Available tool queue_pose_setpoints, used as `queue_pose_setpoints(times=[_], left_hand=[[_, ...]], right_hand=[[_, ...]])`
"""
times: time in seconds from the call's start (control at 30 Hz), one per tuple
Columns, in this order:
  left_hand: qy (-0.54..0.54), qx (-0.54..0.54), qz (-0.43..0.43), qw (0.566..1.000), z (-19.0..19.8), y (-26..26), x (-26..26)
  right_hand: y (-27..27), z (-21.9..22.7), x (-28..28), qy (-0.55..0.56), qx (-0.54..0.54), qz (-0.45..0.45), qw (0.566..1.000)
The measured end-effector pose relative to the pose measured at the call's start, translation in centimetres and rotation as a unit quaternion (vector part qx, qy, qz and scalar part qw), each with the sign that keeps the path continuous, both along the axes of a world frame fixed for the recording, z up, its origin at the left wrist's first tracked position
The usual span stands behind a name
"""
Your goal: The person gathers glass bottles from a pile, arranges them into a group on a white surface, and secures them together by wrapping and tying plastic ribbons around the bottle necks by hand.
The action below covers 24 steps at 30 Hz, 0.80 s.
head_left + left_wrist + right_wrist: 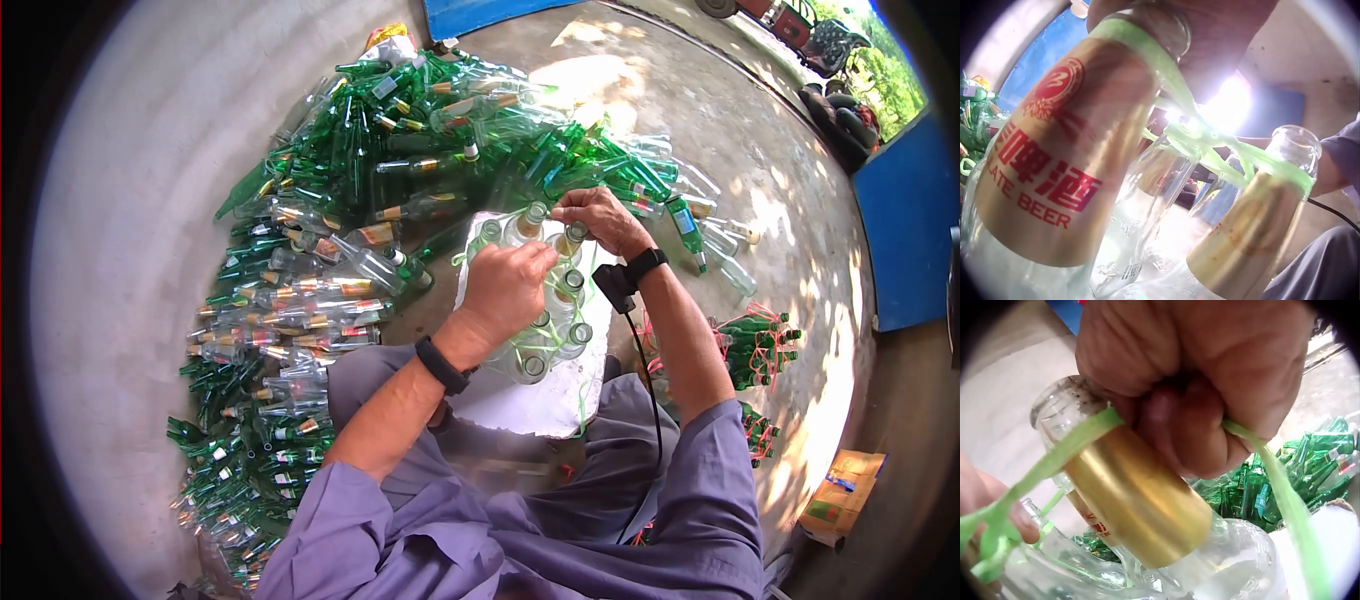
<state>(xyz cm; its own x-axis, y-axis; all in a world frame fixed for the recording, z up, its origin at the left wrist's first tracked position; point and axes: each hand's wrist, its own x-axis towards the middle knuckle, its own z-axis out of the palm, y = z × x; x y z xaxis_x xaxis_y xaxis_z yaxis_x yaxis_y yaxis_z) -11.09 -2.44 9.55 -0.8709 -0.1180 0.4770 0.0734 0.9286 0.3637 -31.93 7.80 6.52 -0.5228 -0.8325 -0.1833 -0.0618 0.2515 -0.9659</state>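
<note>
Clear glass bottles [532, 368] stand in a cluster on a white block [480, 400], their necks joined by green strapping [1216, 140]. My left hand [510, 285] is over the near left bottles, and its fingertips [1022, 519] pinch the knotted strap at the left edge of the right wrist view. With curled fingers, my right hand [1197, 375] grips the strap beside a gold-labelled bottle neck [1141, 500]; one strap end hangs down from it. Part of a hand [1222, 37] fills the top of the left wrist view, behind a beer-labelled neck [1066, 144].
A large heap of green and clear bottles [350, 150] lies beyond the block and down the left side. Green bottles bound with red strapping [755, 350] stand at the right. A cardboard piece [845, 495] lies at the lower right, and a black cable [650, 390] hangs from the right wrist.
</note>
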Motion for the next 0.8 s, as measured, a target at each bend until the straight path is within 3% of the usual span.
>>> queue_pose_setpoints(times=[0.17,0.33,0.4,0.47,0.53,0.6,0.67,0.8], left_hand=[[-0.013,0.019,0.001,1.0,0.3,0.0,0.2],[0.016,0.045,0.004,0.999,0.7,0.2,1.4],[0.071,0.081,0.005,0.994,1.2,0.4,3.2],[0.036,0.07,0.014,0.997,1.4,1.0,6.2],[0.03,0.072,0.076,0.994,1.4,2.0,8.8],[-0.001,0.064,0.085,0.994,-0.2,2.7,10.6],[0.008,0.146,0.112,0.983,-2.4,3.6,11.3],[0.001,0.19,0.088,0.978,-3.0,5.9,11.3]], right_hand=[[0.3,-3.3,-0.1,-0.056,-0.034,-0.037,0.997],[0.8,-2.5,0.9,-0.076,-0.056,-0.062,0.994],[0.9,-2.4,1.2,-0.072,-0.063,-0.057,0.994],[1.1,-2.1,1.6,-0.085,-0.054,-0.079,0.992],[1.2,-2.4,1.6,-0.082,-0.059,-0.084,0.991],[1.2,-2.8,1.5,-0.083,-0.062,-0.083,0.991],[1.3,-2.5,1.9,-0.083,-0.062,-0.095,0.99],[1.6,-2.9,2.2,-0.068,-0.063,-0.117,0.989]])
